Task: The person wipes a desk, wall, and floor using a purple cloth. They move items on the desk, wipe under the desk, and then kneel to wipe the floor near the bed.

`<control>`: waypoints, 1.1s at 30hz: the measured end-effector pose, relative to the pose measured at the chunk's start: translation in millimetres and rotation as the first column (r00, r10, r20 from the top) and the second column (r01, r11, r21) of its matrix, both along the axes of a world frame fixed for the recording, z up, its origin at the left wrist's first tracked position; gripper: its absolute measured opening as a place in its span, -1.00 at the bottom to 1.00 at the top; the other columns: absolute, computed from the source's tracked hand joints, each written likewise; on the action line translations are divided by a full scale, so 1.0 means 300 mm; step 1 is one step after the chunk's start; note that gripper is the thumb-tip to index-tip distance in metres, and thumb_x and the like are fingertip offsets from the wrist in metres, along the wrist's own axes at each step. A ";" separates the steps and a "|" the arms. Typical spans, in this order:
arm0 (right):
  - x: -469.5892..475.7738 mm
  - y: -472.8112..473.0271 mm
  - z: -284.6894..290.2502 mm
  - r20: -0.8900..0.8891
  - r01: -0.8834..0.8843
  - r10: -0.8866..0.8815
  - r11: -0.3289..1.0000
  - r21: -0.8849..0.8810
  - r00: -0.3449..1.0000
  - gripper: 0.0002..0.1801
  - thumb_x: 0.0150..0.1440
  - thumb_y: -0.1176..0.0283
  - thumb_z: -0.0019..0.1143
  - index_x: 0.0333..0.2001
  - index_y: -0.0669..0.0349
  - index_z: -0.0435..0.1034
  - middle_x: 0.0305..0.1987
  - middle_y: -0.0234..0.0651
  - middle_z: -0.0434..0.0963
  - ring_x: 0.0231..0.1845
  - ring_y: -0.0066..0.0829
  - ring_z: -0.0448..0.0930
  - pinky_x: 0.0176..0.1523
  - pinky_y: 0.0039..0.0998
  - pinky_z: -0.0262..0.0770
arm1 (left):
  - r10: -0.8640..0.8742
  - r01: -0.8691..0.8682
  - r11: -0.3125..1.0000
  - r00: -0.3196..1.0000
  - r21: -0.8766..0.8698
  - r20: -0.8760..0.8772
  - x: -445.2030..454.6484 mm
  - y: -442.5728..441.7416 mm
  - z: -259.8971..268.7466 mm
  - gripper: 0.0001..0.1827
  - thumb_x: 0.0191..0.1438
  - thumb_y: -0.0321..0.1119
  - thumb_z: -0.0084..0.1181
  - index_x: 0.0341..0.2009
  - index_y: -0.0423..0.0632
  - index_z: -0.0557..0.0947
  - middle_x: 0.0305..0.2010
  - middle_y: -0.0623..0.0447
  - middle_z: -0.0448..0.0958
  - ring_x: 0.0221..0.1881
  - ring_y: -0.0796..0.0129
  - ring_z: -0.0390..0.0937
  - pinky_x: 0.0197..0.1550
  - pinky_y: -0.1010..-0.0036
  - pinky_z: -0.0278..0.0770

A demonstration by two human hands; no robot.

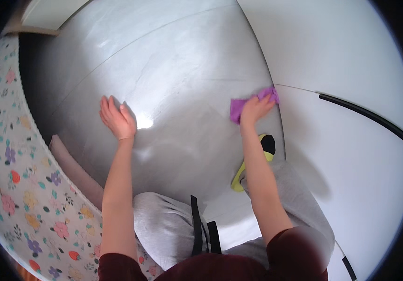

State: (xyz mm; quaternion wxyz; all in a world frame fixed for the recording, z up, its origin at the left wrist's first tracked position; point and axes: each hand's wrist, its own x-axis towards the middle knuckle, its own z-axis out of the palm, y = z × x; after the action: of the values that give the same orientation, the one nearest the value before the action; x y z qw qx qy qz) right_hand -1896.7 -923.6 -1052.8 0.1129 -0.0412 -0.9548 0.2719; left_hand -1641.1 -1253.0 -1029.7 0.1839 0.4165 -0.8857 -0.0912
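Observation:
My right hand (256, 109) presses a purple cloth (237, 108) on the grey tiled floor (173, 80), where the floor meets a white cabinet front (335, 63). Part of the cloth is bunched under the fingers against the cabinet's foot, and a flat corner sticks out to the left. My left hand (117, 117) is at the floor on the left with nothing in it, its fingers pointing up the view, the thumb a little apart. Whether its palm bears on the floor cannot be told.
A yellow-green slipper (238, 177) on my foot is just below the right hand. Long black handles (363, 113) run along the cabinet. Floral fabric (29, 196) hangs at the left, beside a pinkish padded strip (78, 168). A white furniture piece (48, 14) stands at the top left.

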 end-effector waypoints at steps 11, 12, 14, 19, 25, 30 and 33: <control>-0.255 -0.474 0.133 0.149 0.211 -0.246 0.953 0.218 0.958 -0.29 0.12 0.36 -0.11 0.28 0.53 0.00 0.35 0.39 -0.05 0.40 0.32 -0.04 0.45 0.06 -0.20 | 0.001 -0.007 0.998 0.995 0.061 0.105 -0.037 0.035 0.096 -0.46 0.23 -0.23 -0.18 0.22 -0.29 0.25 0.39 -0.28 0.09 0.41 -0.11 0.00 0.40 -0.03 -0.18; -0.274 -0.513 0.133 0.149 0.160 -0.194 0.964 0.210 0.970 -0.29 0.12 0.36 -0.11 0.28 0.53 -0.01 0.36 0.39 -0.06 0.41 0.31 -0.05 0.46 0.05 -0.21 | -0.010 0.004 0.998 0.995 0.055 0.099 -0.033 0.033 0.093 -0.45 0.23 -0.23 -0.18 0.23 -0.29 0.25 0.39 -0.28 0.09 0.41 -0.12 0.00 0.39 -0.04 -0.17; -0.311 -0.594 0.132 0.139 0.172 -0.201 0.965 0.196 0.970 -0.30 0.13 0.35 -0.11 0.28 0.53 0.00 0.36 0.39 -0.06 0.42 0.30 -0.06 0.46 0.05 -0.22 | -0.031 0.028 0.999 0.996 0.038 0.088 -0.028 0.030 0.090 -0.45 0.23 -0.22 -0.18 0.24 -0.28 0.23 0.38 -0.29 0.08 0.40 -0.13 0.00 0.39 -0.05 -0.15; -0.485 -0.855 0.091 0.104 0.088 -0.109 0.978 0.187 0.989 -0.31 0.14 0.35 -0.10 0.27 0.53 0.02 0.37 0.34 -0.03 0.43 0.27 -0.05 0.46 0.05 -0.23 | -0.027 0.021 0.998 0.992 0.054 0.122 -0.037 0.028 0.094 -0.44 0.23 -0.21 -0.20 0.24 -0.28 0.22 0.39 -0.30 0.07 0.40 -0.18 0.00 0.37 -0.08 -0.14; -0.683 -1.160 0.031 -0.030 -0.136 0.142 0.980 0.142 0.989 -0.33 0.11 0.32 -0.09 0.25 0.48 0.10 0.33 0.28 0.09 0.41 0.20 0.03 0.46 0.00 -0.19 | -0.024 0.015 0.998 0.991 0.069 0.132 -0.026 0.019 0.095 -0.43 0.23 -0.18 -0.20 0.23 -0.29 0.21 0.38 -0.33 0.07 0.39 -0.19 0.01 0.36 -0.10 -0.14; -0.856 -1.285 0.026 -0.155 -0.483 0.517 0.850 0.208 0.842 -0.47 0.06 0.37 -0.10 0.14 0.33 0.31 0.24 0.12 0.29 0.31 0.04 0.23 0.40 -0.07 0.01 | 0.006 -0.028 0.992 0.986 0.126 0.169 -0.025 0.025 0.083 -0.41 0.20 -0.16 -0.19 0.22 -0.30 0.23 0.38 -0.34 0.06 0.39 -0.21 -0.02 0.37 -0.09 -0.17; -0.924 -1.341 0.043 -0.210 -0.812 0.801 0.582 0.053 0.560 -0.65 0.11 0.44 -0.08 -0.02 0.23 0.46 0.18 -0.06 0.42 0.27 -0.07 0.35 0.35 -0.12 0.18 | 0.020 -0.059 0.982 0.978 0.178 0.209 -0.025 0.029 0.095 -0.39 0.17 -0.15 -0.20 0.21 -0.30 0.23 0.39 -0.34 0.04 0.41 -0.20 -0.05 0.39 -0.08 -0.21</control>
State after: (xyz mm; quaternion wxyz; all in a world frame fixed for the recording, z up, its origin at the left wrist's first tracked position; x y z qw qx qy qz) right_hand -2173.8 -1325.9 -1039.7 0.0760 0.4257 -0.8431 0.3196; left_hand -1648.5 -1244.3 -1001.3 0.0538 0.4564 -0.8793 -0.1252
